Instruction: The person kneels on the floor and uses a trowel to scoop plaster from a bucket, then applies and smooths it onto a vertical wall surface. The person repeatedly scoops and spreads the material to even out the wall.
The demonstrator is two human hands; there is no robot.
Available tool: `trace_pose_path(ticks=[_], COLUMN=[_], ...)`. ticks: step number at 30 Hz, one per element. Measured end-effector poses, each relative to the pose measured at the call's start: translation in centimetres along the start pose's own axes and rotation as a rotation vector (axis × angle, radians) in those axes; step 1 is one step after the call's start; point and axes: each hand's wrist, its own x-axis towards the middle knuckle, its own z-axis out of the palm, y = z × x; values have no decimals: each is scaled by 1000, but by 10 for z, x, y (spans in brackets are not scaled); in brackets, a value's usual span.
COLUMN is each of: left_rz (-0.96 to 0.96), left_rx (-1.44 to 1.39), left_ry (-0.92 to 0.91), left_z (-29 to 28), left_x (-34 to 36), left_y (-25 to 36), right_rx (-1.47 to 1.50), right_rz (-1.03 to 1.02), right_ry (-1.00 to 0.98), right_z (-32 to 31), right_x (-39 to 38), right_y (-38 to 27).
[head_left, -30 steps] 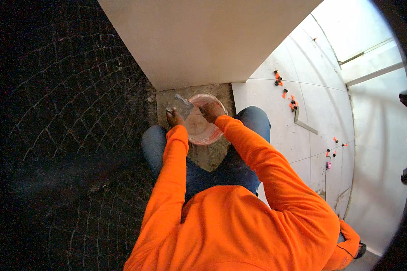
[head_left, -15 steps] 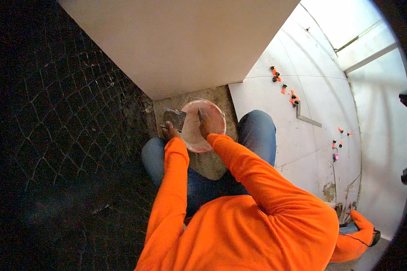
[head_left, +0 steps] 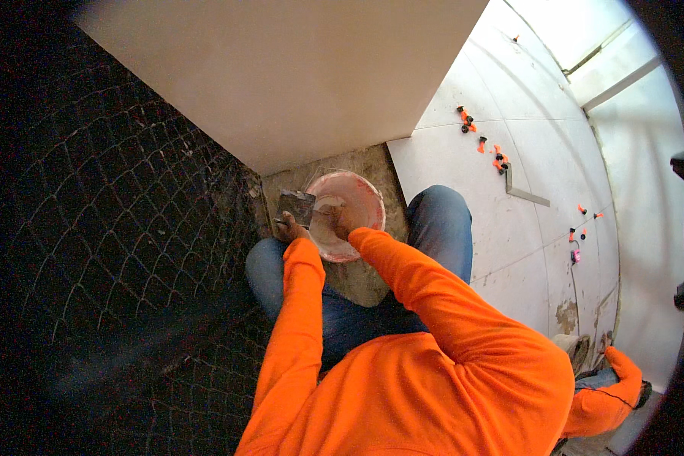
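A round pinkish-white bucket (head_left: 375, 199) stands on the rough floor between my knees. My left hand (head_left: 290, 228) is closed on the near edge of a dark, flat, roughly square plate with a worn surface (head_left: 296, 204), which looks like a scraper or a plasterer's plate. The plate is held at the left rim of the bucket. My right hand (head_left: 343, 222) reaches down inside the bucket, beside the pale material at its bottom. Its fingers are blurred and partly hidden, so whatever they hold does not show.
A pale wall corner (head_left: 296, 83) rises just ahead. Dark wire mesh (head_left: 129, 213) spreads along the left. On the large light tiles (head_left: 509, 228) at right lie orange-and-black tile levelling clips (head_left: 501, 161) and a metal angle square (head_left: 526, 196). Another person in orange (head_left: 604, 399) crouches at lower right.
My right hand has gone lower into the bucket, and the pointed shape at its fingers no longer shows. My left hand still holds the plate by the rim. The whole view has shifted slightly.
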Motion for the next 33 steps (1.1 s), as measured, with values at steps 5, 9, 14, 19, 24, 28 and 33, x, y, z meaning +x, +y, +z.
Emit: trace_pose_path(ticks=[5, 9, 14, 19, 24, 28, 33], left_rz=[-51, -71, 93, 107, -92, -177, -131], left_rx=[175, 144, -186, -748, -738, -886, -964], left_ry=[-8, -12, 74, -246, -798, -948, -946], left_z=[-3, -5, -3, -18, -56, -87, -124], left_x=[12, 15, 1, -35, -99, -150, -174], left_y=[-1, 14, 62, 119, 185, 240, 273], right_rx=[7, 48, 268, 932, 611, 671, 510], right_rz=[44, 18, -20, -103, -196, -591, -746], right_ry=[-134, -85, 163, 306, 507, 416, 318], right_z=[-30, -64, -128, -219, -276, -284, -293], right_x=[1, -1, -23, -60, -71, -73, -81], right_y=[-11, 8, 21, -23, -82, -112, -120])
